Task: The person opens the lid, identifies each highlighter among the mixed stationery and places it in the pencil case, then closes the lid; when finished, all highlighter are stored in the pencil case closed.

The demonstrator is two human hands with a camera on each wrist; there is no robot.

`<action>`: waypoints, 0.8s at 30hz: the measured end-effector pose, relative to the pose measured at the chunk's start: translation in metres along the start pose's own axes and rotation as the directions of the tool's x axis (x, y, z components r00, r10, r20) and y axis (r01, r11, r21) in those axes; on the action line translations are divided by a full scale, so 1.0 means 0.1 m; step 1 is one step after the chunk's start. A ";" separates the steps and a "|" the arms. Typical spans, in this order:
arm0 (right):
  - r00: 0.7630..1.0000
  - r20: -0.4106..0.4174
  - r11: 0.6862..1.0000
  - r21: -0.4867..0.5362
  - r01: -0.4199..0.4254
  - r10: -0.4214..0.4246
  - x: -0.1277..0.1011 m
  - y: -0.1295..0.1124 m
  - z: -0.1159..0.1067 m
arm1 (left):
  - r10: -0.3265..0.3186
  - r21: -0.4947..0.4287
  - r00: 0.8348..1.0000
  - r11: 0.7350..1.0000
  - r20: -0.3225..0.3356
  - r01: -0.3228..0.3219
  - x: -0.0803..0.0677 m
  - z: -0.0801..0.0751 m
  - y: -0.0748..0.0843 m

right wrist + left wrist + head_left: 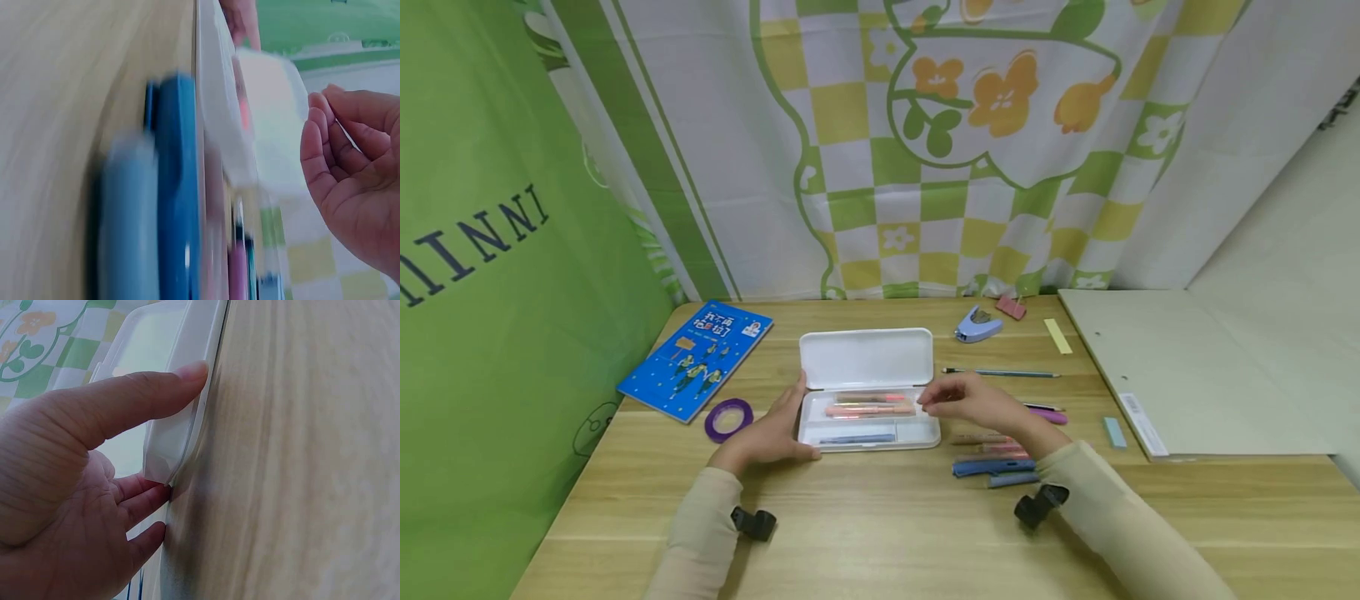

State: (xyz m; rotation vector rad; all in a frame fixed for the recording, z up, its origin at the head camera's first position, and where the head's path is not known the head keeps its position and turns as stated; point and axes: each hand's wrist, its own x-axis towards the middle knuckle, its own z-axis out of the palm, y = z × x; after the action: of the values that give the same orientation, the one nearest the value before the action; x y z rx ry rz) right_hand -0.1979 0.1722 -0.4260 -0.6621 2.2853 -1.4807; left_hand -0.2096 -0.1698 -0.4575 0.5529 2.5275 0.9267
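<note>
A white pencil case (868, 407) is laid open on the wooden table (880, 517), its lid flat behind the tray. Its long side runs across, from one hand to the other.

The left end of the tray is touched by the left hand (771, 433). The fingers (147, 506) are kept nearly straight against the end wall, and the thumb is laid along the near edge. Nothing is gripped.

The right hand (973, 400) is held just over the right end of the tray. Its fingers (325, 156) are gently bent and seem to hold nothing. Just past the fingertips, to their left, a pink pen (871, 410) is seen lying lengthwise in the tray. The right hand is the nearer one to it.

More loose pens (996, 458) are lying on the table just under the right wrist.
</note>
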 end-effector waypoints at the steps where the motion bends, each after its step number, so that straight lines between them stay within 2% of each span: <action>1: 1.000 -0.005 1.000 -0.006 -0.004 0.004 -0.06 0.02 -0.05 | -0.002 0.000 1.000 1.000 0.001 0.002 0.00 0.00 0.00; 8: 0.999 -0.021 0.986 -0.166 -0.030 0.027 -0.42 0.26 -0.34 | -0.005 0.009 1.000 1.000 0.003 0.005 0.01 0.00 0.00; 14: 1.000 -0.014 0.951 -0.310 -0.021 0.017 -0.62 0.41 -0.48 | -0.010 0.011 1.000 1.000 0.005 0.010 0.01 0.01 -0.01; 24: 0.999 0.039 0.952 -0.306 -0.007 0.020 -0.69 0.48 -0.50 | 0.011 0.007 1.000 1.000 0.001 -0.011 0.01 0.00 -0.03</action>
State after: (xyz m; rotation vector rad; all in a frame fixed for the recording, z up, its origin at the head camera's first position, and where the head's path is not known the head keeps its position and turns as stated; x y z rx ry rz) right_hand -0.1759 0.2649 -0.4478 -0.7506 2.5047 -1.1027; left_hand -0.2112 -0.1712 -0.4597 0.5702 2.5304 0.9226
